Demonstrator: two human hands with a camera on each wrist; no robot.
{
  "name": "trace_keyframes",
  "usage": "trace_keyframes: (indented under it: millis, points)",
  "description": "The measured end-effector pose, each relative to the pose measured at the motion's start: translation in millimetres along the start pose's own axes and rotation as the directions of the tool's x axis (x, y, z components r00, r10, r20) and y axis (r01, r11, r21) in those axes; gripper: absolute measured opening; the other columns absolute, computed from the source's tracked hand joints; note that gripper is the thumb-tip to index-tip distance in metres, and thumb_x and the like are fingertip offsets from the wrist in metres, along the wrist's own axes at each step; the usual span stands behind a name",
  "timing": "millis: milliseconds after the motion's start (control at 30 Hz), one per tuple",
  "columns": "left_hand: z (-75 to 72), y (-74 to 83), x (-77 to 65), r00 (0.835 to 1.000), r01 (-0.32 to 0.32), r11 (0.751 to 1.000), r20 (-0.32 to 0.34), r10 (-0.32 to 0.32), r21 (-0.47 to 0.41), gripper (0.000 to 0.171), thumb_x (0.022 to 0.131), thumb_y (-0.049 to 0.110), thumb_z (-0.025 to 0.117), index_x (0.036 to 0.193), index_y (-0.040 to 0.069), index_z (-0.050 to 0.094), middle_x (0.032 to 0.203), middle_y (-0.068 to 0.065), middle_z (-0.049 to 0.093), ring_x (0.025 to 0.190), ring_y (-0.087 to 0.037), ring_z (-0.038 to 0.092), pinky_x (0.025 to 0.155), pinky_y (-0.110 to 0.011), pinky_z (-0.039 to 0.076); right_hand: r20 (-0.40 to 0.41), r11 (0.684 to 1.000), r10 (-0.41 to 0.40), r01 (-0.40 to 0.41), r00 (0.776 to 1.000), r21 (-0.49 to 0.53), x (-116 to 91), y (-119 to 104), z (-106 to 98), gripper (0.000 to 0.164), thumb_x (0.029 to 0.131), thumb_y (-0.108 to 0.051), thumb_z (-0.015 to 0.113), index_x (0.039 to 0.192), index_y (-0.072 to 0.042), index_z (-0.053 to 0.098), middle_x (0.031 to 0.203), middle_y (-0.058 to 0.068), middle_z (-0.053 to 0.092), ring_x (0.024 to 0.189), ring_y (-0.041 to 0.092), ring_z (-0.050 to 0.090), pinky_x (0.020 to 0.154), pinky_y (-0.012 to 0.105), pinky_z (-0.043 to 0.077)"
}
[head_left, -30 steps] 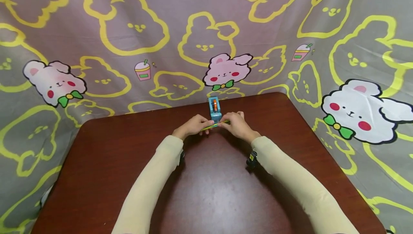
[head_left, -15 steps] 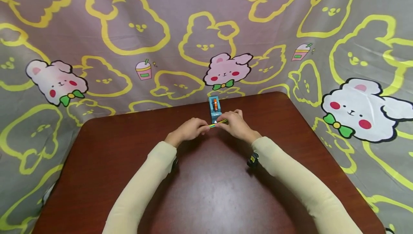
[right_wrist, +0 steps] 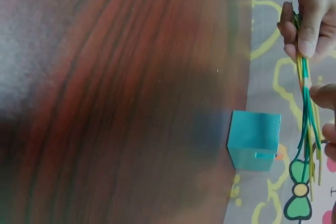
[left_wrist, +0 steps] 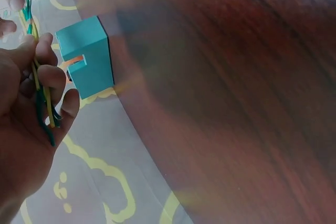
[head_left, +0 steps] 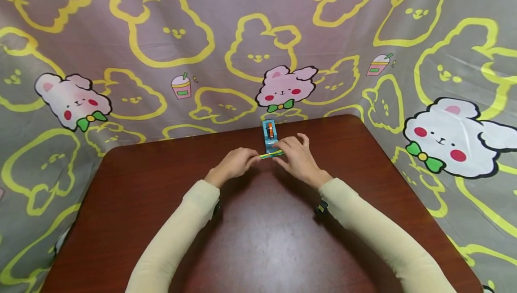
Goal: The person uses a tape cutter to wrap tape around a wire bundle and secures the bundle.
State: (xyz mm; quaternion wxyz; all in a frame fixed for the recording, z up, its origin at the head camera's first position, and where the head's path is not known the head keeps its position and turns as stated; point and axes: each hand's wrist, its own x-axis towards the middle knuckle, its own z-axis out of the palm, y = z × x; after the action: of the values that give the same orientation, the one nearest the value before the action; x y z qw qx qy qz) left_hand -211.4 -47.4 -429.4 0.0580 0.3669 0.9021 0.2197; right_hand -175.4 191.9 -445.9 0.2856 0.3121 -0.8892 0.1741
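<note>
My left hand [head_left: 235, 163] pinches a bundle of thin green and yellow wires [right_wrist: 305, 108] between thumb and fingers. The bundle's loose ends fan out past the grip, and a pale band [right_wrist: 307, 82] shows around its middle. My right hand [head_left: 298, 156] is at the other end of the bundle, thumb and forefinger spread apart; a fingertip [right_wrist: 318, 94] lies right at the wires beside the band. Just beyond both hands stands a blue tape dispenser [head_left: 269, 130] with an orange core, its front partly behind the right fingers.
The brown wooden table [head_left: 258, 239] extends toward me and to both sides. A curtain [head_left: 226, 37] printed with cartoon rabbits hangs along its back and right edges, close behind the dispenser.
My left hand has drawn slightly back to the left, still holding the wires. The right thumb and fingers have spread from their pinch on the bundle. The dispenser stays put.
</note>
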Motion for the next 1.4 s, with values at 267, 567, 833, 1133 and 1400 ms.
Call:
trace_keyframes:
  millis: [267,567,833,1133,1400]
  points:
    - [3.0,0.3,-2.0,1.0,0.001,1.0,-0.017,-0.002,-0.03,0.027,0.105,0.025,0.055,0.101,0.008,0.075,0.08,0.006,0.062,0.073,-0.013,0.055,0.073,-0.035,0.047,-0.059,0.995,-0.103,0.103,0.993,0.011,-3,-7,11,0.028,0.08,-0.016,0.086,0.101,-0.011,0.067,0.101,0.003,0.063,0.1,0.025,0.058,0.098,0.061,0.031]
    - [2.9,3.5,-4.6,1.0,0.008,0.999,-0.013,-0.008,-0.034,0.027,0.105,0.026,0.055,0.104,0.008,0.075,0.084,-0.001,0.068,0.072,-0.013,0.056,0.072,-0.035,0.048,-0.011,0.996,-0.083,0.083,0.996,-0.025,0,-5,16,0.024,0.081,-0.014,0.086,0.099,-0.012,0.069,0.095,0.001,0.066,0.093,0.024,0.061,0.098,0.059,0.032]
    - [-2.1,7.3,-10.2,0.996,-0.064,0.988,-0.06,0.073,0.139,0.023,0.104,0.024,0.058,0.106,0.009,0.075,0.1,-0.001,0.072,0.09,-0.017,0.066,0.083,-0.039,0.053,0.149,0.997,-0.065,0.07,0.987,-0.027,11,-8,6,0.017,0.082,-0.014,0.085,0.095,-0.012,0.075,0.088,-0.001,0.071,0.087,0.021,0.063,0.1,0.059,0.03]
    - [-8.8,12.4,-14.8,0.981,-0.165,0.943,-0.055,0.188,0.289,0.016,0.101,0.022,0.065,0.1,0.012,0.077,0.092,0.002,0.07,0.082,-0.015,0.064,0.073,-0.038,0.048,0.531,0.982,-0.001,-0.1,0.847,0.161,31,-9,-12,0.012,0.094,-0.025,0.074,0.093,-0.014,0.077,0.08,-0.005,0.071,0.076,0.011,0.061,0.096,0.056,0.026]
    - [-10.7,10.4,-18.4,0.97,-0.216,0.939,-0.048,0.237,0.268,0.013,0.099,0.022,0.067,0.1,0.015,0.078,0.083,0.005,0.064,0.075,-0.011,0.06,0.072,-0.036,0.041,0.762,0.844,-0.092,-0.355,0.641,0.401,39,3,-17,0.03,0.104,-0.028,0.058,0.097,-0.003,0.073,0.072,0.009,0.069,0.063,0.015,0.055,0.071,0.036,0.04]
